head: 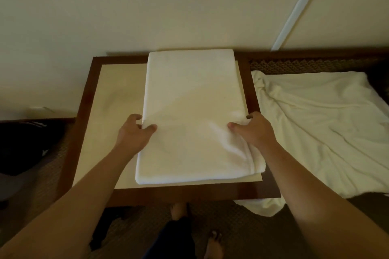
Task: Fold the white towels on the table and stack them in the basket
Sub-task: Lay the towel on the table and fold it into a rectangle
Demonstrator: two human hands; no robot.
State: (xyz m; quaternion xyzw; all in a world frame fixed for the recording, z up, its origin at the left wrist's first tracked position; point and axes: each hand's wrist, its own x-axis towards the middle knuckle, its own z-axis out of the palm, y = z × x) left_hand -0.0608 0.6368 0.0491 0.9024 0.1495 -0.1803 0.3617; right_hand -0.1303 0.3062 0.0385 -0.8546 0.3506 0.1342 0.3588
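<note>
A white towel (189,98), folded into a long rectangle, lies flat on the small table (117,94) with a dark wooden frame and a pale top. My left hand (134,132) pinches the towel's left edge partway along its length. My right hand (254,130) grips the right edge at the same height, where the cloth bunches into wrinkles. The towel's far end reaches the wall side of the table. No basket is in view.
A crumpled white cloth (328,128) is spread over a woven surface to the right of the table and hangs over its front edge. A dark bag or garment (27,145) sits at the left. My bare feet (214,244) stand on patterned carpet below.
</note>
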